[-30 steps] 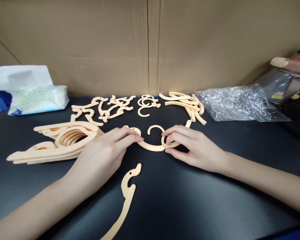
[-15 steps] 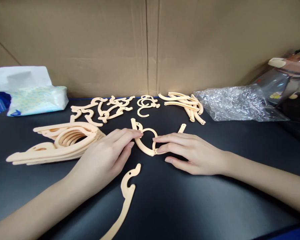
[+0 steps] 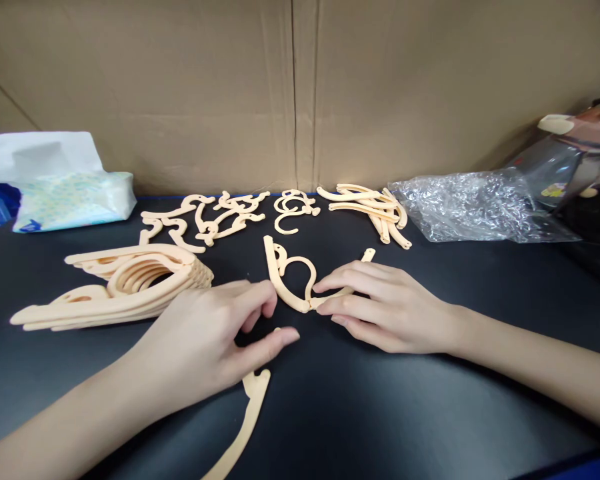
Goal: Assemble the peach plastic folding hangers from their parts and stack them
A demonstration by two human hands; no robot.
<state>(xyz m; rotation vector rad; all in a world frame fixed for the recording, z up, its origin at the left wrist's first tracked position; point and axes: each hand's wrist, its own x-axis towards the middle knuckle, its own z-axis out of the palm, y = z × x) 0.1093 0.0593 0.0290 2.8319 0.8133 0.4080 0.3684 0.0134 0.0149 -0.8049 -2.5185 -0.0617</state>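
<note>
A cream plastic folding hanger (image 3: 286, 291) lies on the dark table in front of me, with its hook and two arms joined at the bottom. My right hand (image 3: 375, 303) grips it near this joint, its fingers over the right arm, which they partly cover. To the left, my left hand (image 3: 235, 333) holds nothing; its thumb stretches out and its fingers are bent, apart from the thumb. Beneath that hand lies a loose hanger arm (image 3: 250, 415), its upper end mostly hidden. A stack of folded hangers (image 3: 145, 287) sits by my left wrist.
Several loose hanger arms (image 3: 180, 223), hooks (image 3: 286, 223) and curved bars (image 3: 365, 197) lie along the back. A tissue pack (image 3: 75, 200) stands far left. Crumpled clear plastic (image 3: 475, 207) and a clear bottle (image 3: 550, 167) are at the right. A cardboard wall (image 3: 205, 100) rises behind.
My left hand has let go of the hanger's left side and moved down over the loose arm, its thumb opening out. My right hand has barely shifted on the hanger.
</note>
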